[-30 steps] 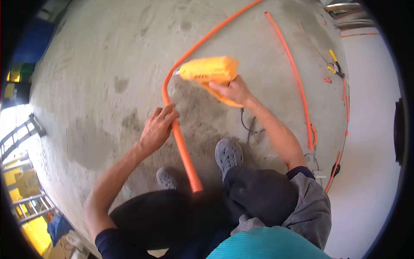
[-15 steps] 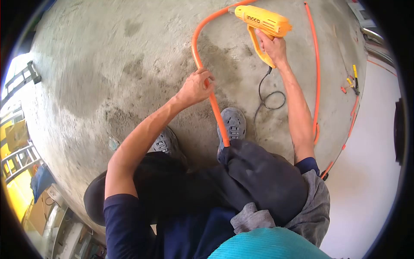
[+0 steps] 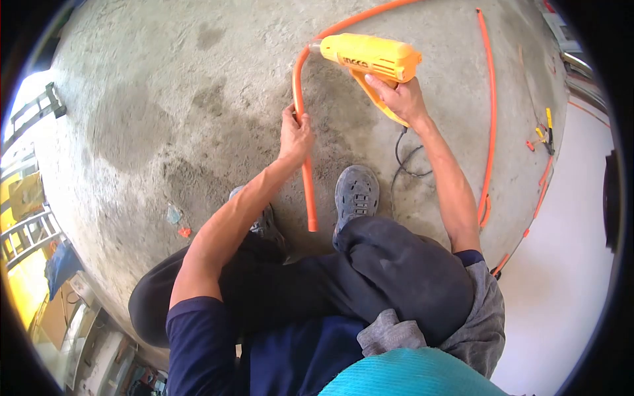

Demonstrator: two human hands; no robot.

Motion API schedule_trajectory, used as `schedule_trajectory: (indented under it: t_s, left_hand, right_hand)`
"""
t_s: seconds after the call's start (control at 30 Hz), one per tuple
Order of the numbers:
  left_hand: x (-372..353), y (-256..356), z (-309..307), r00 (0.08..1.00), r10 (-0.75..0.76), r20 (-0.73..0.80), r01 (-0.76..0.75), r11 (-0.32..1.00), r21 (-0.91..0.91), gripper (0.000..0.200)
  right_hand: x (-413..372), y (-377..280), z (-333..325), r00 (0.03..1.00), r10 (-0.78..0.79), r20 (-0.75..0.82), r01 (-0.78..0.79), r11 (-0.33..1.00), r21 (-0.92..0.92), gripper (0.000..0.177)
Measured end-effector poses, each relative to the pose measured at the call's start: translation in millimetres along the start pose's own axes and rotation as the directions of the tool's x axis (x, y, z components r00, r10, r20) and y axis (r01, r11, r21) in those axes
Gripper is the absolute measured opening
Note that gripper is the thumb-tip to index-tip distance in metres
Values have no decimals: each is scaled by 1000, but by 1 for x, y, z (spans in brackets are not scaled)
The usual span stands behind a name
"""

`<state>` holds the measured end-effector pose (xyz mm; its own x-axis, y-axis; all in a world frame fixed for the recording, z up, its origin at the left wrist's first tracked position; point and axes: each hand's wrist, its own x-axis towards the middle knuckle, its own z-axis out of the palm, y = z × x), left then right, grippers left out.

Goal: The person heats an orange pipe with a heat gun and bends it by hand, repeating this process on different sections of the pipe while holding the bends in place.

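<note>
On the concrete floor [image 3: 165, 119] the orange pipe [image 3: 308, 191] curves past a shoe [image 3: 356, 191], the left hand [image 3: 295, 135] curled round it, while the right hand [image 3: 396, 99], gripping the yellow heat gun [image 3: 370, 56] tight, has just brought its nose to the bend.

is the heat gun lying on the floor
No, the right hand holds the heat gun up by its handle, nozzle at the bend of the orange pipe.

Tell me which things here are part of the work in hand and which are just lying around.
In hand: bent orange plastic conduit, gripped by left hand; yellow heat gun in right hand, nozzle at the bend; its black cord.
Lying about: long orange pipe; yellow-handled tools; small orange offcut.
</note>
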<state>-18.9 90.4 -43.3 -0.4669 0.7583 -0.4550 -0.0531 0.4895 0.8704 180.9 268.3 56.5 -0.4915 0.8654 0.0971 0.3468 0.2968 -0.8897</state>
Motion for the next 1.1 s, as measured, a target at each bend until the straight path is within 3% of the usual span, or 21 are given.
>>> schedule_trajectory:
  t_s: [0.1,0.17,0.23,0.33,0.4,0.43,0.57,0.6,0.73,0.77,0.8,0.87,0.93,1.0,1.1]
  left_hand:
    - [-4,27,-17,983,-179,-32,180,983,42,48]
    - [-4,28,-23,983,-181,-40,183,982,50,48]
    - [-3,25,-27,982,-182,-44,185,981,58,47]
    - [-3,32,-36,996,-23,-81,29,997,74,46]
    - [-7,56,-44,983,126,-136,-103,981,163,47]
    - [-7,69,-50,971,188,-147,-159,969,189,44]
    - [13,116,-78,892,436,-120,-416,895,162,31]
    - [19,131,-89,869,489,-77,-474,866,160,30]
    - [34,201,-126,718,690,97,-649,612,452,29]
    - [49,209,-134,648,746,155,-716,525,461,30]
    - [51,227,-140,619,761,197,-745,489,454,29]
    - [56,255,-146,467,843,266,-841,331,427,29]
    - [70,263,-155,449,843,296,-869,334,365,30]
    - [67,281,-165,530,779,336,-832,402,383,28]
    - [63,307,-180,544,742,392,-809,338,482,24]
  right_hand:
    - [14,-3,-16,998,68,-18,-69,993,-96,33]
    - [23,11,-27,995,16,-98,-36,976,-214,41]
    - [36,15,-45,994,24,-107,-47,976,-213,41]
    - [59,1,-80,989,71,-132,-96,977,-190,37]
    - [74,-23,-110,960,268,-82,-280,932,-228,32]
    - [79,-40,-122,964,258,-60,-264,958,-116,28]
    - [85,-119,-165,985,165,-48,-165,986,-13,23]
    - [83,-140,-173,987,143,-68,-145,989,-22,23]
    - [61,-222,-184,995,71,-65,-72,997,-9,19]
    - [55,-234,-188,997,64,-47,-64,998,12,18]
    - [49,-238,-196,996,62,-64,-62,998,6,18]
    - [36,-243,-217,996,81,-39,-84,993,-86,21]
    - [23,-227,-238,984,148,-102,-160,980,-115,21]
    - [10,-211,-251,970,171,-173,-187,979,-82,19]
    - [3,-173,-264,955,145,-260,-178,978,-108,18]
